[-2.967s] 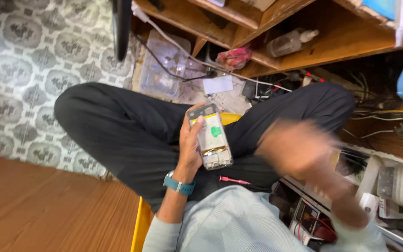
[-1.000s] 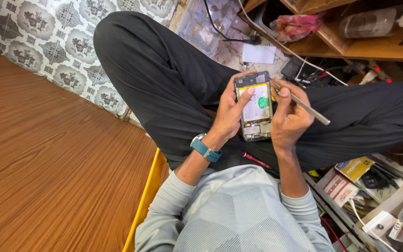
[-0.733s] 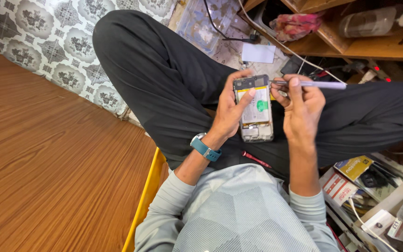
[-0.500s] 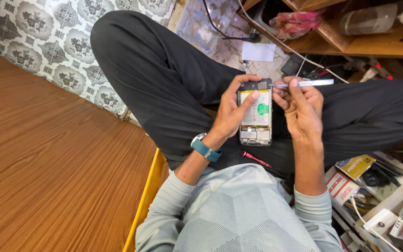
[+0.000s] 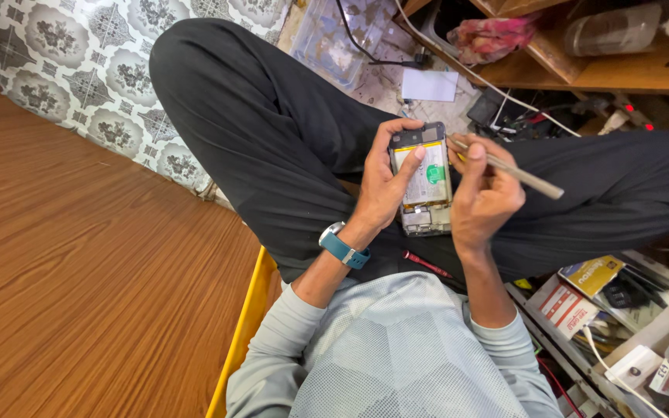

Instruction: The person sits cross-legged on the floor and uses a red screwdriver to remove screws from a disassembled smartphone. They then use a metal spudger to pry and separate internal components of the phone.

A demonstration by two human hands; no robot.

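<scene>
Flooring to the left was wood-grain laminate (image 5: 79,286), brown and evenly lit. Beyond the laminate lay a patterned floor covering (image 5: 79,54) of grey floral medallions on white. A wooden shelf unit (image 5: 629,73) stood well apart from the laminate, at upper right. A yellow edge (image 5: 245,325) ran just beside the laminate's right border.

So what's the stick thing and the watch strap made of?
The thin tool in the right hand looks like metal: dull silvery-grey with a pale sheen, though it could be plastic. The watch strap on the left wrist looks like soft rubber: matte teal, smooth, bending round the arm.
</scene>
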